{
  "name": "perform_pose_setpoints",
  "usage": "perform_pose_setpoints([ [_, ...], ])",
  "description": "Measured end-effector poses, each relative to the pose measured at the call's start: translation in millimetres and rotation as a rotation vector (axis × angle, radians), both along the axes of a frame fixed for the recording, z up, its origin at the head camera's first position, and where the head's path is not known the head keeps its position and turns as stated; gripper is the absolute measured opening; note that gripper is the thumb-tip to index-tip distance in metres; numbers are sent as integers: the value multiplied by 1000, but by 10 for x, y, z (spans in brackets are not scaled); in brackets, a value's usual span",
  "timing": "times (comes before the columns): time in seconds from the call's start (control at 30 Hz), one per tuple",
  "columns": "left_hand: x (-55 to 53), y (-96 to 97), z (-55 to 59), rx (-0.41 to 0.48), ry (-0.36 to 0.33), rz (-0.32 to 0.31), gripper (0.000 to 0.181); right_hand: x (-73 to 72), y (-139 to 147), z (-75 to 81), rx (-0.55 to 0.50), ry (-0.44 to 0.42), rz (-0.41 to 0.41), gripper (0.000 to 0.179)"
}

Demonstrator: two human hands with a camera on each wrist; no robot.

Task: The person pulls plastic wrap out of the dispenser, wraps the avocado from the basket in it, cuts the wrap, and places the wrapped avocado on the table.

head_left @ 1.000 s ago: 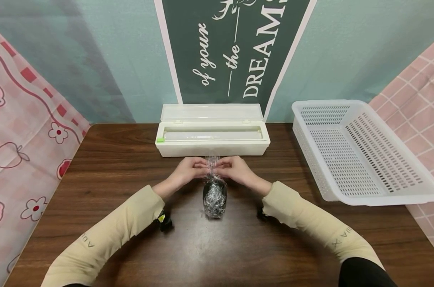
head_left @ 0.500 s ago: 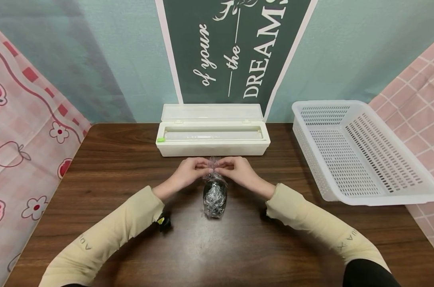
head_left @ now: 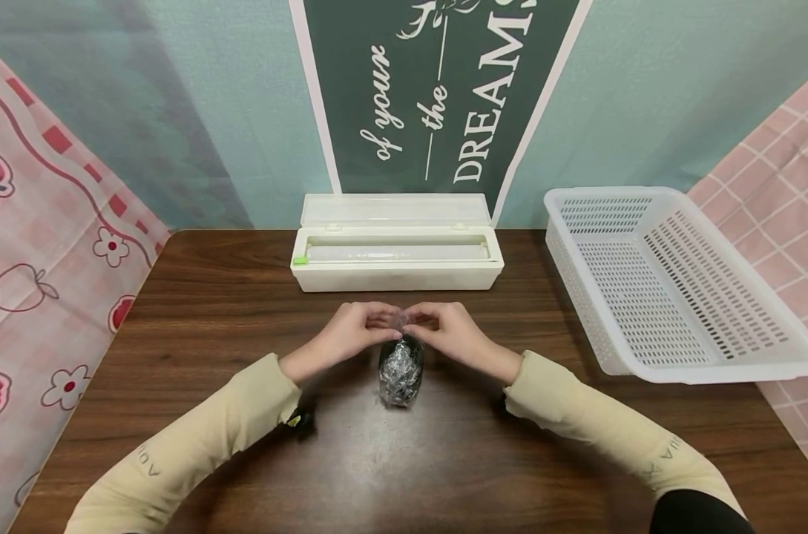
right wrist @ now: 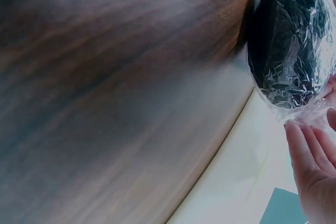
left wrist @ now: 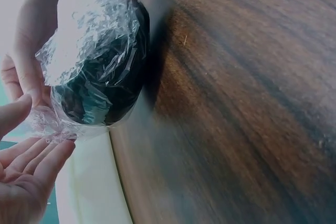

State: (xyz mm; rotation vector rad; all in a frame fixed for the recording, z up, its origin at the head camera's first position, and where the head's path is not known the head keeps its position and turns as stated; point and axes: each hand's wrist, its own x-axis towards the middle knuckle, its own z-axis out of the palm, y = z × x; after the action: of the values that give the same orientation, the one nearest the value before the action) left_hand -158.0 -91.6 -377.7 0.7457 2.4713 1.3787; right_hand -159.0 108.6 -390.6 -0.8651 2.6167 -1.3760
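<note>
A dark, oblong, rounded thing (head_left: 401, 374) lies on the table, wrapped in crinkled cling film. My left hand (head_left: 355, 328) and right hand (head_left: 453, 330) meet at its far end, thumbs and fingertips pinching the gathered loose cling film (head_left: 400, 320). From the left wrist, the film end (left wrist: 50, 124) bunches between my thumb and fingers, and the dark body (left wrist: 102, 77) shows through the wrap. In the right wrist view, my right fingers (right wrist: 300, 145) sit at the film just past the rounded end of the wrapped thing (right wrist: 289, 40).
Behind my hands stands a white cling film dispenser (head_left: 397, 279), lid up, with a roll (head_left: 397, 253) inside and a green slider (head_left: 300, 260) at its left. A white perforated basket (head_left: 617, 363) sits at the right. Patterned cloths hang around the brown wooden table (head_left: 230, 297).
Both hands have come toward me from near the dispenser, onto the far end of the wrapped thing. The film tail that stretched toward the dispenser now shows shorter, gathered at my fingertips.
</note>
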Motion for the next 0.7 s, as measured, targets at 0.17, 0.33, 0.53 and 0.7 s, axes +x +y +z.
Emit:
perform_pose_setpoints([
  [0.17,40,4,9,6,10,-29,48,35,37,-30,-2,13,41,23],
  [0.33,68,14,3,-6,41,-58,53,61,62,-57,0,53,61,23],
  [0.53,106,22,-16,-85,119,-64,56,88,70,-87,-16,116,87,23],
  [0.7,131,23,-29,-117,182,-83,56,109,81,-98,-30,159,108,24],
])
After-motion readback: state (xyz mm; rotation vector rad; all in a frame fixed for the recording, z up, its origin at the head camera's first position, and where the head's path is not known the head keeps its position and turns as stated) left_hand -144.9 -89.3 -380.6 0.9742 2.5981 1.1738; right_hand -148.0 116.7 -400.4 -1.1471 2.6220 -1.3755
